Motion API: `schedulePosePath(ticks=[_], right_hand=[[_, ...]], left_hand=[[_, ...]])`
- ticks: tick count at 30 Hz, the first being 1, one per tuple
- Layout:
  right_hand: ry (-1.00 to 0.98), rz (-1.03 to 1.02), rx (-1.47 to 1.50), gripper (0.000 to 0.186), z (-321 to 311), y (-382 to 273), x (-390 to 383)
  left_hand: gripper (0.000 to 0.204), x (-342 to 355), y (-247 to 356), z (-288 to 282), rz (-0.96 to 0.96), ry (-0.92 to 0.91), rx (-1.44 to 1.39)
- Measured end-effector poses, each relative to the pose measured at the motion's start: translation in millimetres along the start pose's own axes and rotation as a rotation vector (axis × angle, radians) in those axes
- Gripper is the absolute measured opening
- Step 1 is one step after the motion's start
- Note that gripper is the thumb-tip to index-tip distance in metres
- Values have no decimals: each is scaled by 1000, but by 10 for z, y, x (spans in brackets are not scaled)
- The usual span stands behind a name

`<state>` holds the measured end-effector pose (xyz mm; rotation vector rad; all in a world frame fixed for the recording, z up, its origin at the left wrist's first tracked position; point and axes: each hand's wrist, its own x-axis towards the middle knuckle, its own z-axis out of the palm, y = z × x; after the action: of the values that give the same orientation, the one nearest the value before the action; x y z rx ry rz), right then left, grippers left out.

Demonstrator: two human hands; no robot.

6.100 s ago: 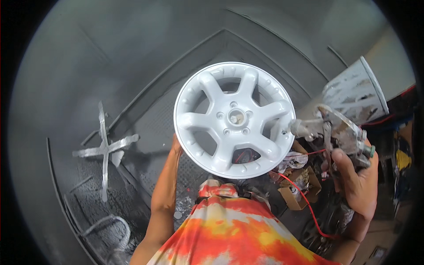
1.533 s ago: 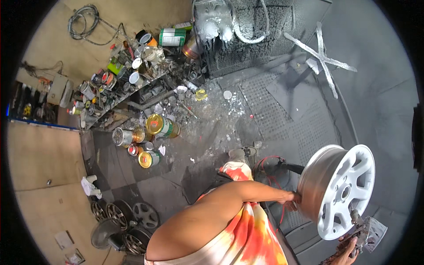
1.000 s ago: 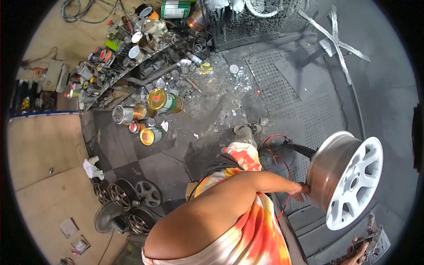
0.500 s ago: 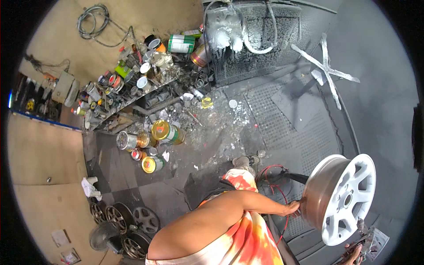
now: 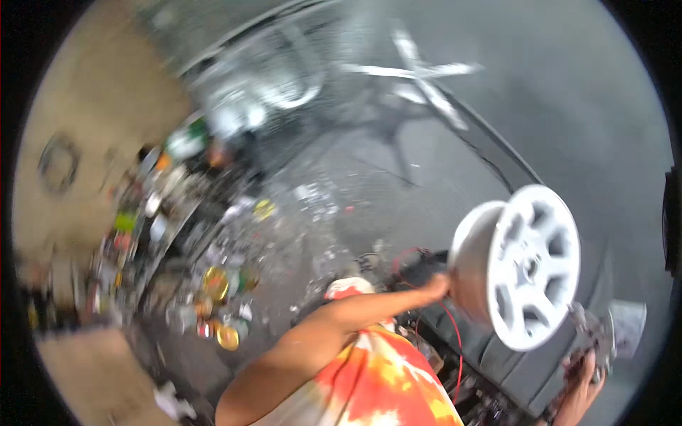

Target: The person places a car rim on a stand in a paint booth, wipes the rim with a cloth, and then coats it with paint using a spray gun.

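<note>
A wheel rim (image 5: pixel 513 264) with a white spoked face and a brownish barrel is at the right, its face tilted toward the right. My left hand (image 5: pixel 435 287) reaches to the left side of the barrel and appears to touch it; its fingers are blurred and partly hidden there. Right of and below the rim, my right hand (image 5: pixel 584 383) is closed around a paint-crusted spray gun (image 5: pixel 597 339). A pale cup (image 5: pixel 629 328) is attached to the gun. The gun's front end is close to the rim's lower right edge.
A red hose (image 5: pixel 457 348) runs down beside my left forearm. Paint cans (image 5: pixel 215 282) stand on the floor at left, near a cluttered bench (image 5: pixel 167 245). A white-coated cross-shaped stand (image 5: pixel 419 73) is at the back. Spilled paint spots the dark floor (image 5: pixel 312 245).
The view has swung, so the room appears shifted left and turned, with blur. The rim and both hands sit higher in the picture. More of my right hand and the spray gun shows.
</note>
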<state>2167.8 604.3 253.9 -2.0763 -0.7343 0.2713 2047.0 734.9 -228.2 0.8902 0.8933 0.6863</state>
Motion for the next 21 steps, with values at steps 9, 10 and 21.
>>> schedulePosePath(ticks=[9,10,21], right_hand=[[-115,141,-150,30,69,-457,274],[-33,102,-108,28,19,-477,248],[119,259,-4,18,-40,-567,-293]], left_hand=[[70,1311,794,-571,-232,19,-193],[66,1549,761,-603,-180,-3,-210],[39,2343,1036,-696,-191,-198,-149]])
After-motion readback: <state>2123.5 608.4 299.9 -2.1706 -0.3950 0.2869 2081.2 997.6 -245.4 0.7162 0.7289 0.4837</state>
